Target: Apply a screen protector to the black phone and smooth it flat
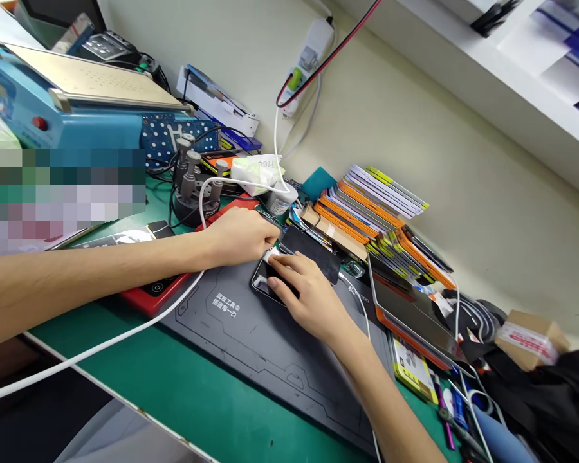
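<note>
A phone [262,283] lies on the dark grey work mat [270,347], partly hidden under my hands. My right hand [309,289] rests over it, its fingertips pressing a small white wipe [271,253] against the phone's upper end. My left hand [241,236] is closed in a fist just beyond that end, near the wipe; whatever its fingers hold, if anything, is hidden. Against the phone's far side lies a flat black panel [313,252]. A white cable [139,329] runs past my left forearm and rises behind the hand.
A red device [149,301] sits under my left forearm. Behind it are a dark stand with metal posts [193,186] and a blue machine [101,132]. Stacked orange-edged boxes [361,206] line the wall. Pens and tools [451,411] lie at right on the green table [212,392].
</note>
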`<state>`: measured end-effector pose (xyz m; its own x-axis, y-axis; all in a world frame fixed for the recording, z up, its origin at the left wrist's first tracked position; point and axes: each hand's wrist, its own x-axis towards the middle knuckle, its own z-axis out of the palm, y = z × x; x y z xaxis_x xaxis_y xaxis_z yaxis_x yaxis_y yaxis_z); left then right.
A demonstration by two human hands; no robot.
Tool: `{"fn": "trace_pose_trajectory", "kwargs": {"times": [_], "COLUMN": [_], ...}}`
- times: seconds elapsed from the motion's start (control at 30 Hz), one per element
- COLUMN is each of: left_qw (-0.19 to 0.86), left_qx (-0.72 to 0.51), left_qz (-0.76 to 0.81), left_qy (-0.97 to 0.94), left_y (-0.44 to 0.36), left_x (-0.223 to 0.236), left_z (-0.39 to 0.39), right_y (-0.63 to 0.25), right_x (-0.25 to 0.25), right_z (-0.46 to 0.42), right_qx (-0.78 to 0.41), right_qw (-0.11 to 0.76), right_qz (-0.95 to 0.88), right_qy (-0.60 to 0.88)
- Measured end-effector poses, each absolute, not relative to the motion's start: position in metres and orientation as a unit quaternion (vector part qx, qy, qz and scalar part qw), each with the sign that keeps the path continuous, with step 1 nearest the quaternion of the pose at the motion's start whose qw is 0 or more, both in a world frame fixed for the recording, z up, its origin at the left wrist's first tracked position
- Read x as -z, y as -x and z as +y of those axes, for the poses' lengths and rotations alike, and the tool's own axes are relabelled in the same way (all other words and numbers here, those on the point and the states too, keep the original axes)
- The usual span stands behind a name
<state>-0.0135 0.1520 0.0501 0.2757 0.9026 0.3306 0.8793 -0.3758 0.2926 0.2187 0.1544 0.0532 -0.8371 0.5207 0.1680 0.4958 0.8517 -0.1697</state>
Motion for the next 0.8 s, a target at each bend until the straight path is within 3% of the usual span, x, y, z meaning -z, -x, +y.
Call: {"fn": "trace_pose_trajectory", "kwargs": {"times": [0.47, 0.8], "left_qw": [0.032, 0.031], "left_qx": [-0.21, -0.211], "left_qz": [0.566, 0.569], "left_qy": [-0.796, -0.794], "left_y": [0.013, 0.013], "left_x": [-0.05, -0.047], "left_z": [0.152, 0.154], "right_y": [-0.217, -0.248], "right_x": [-0.051, -0.059], "right_z": [0.157, 0.126], "right_qx": [-0.056, -0.057], "right_qw": [0.105, 0.056], "right_qz": [-0.957, -0.97], "right_qy": [0.263, 0.231]}}
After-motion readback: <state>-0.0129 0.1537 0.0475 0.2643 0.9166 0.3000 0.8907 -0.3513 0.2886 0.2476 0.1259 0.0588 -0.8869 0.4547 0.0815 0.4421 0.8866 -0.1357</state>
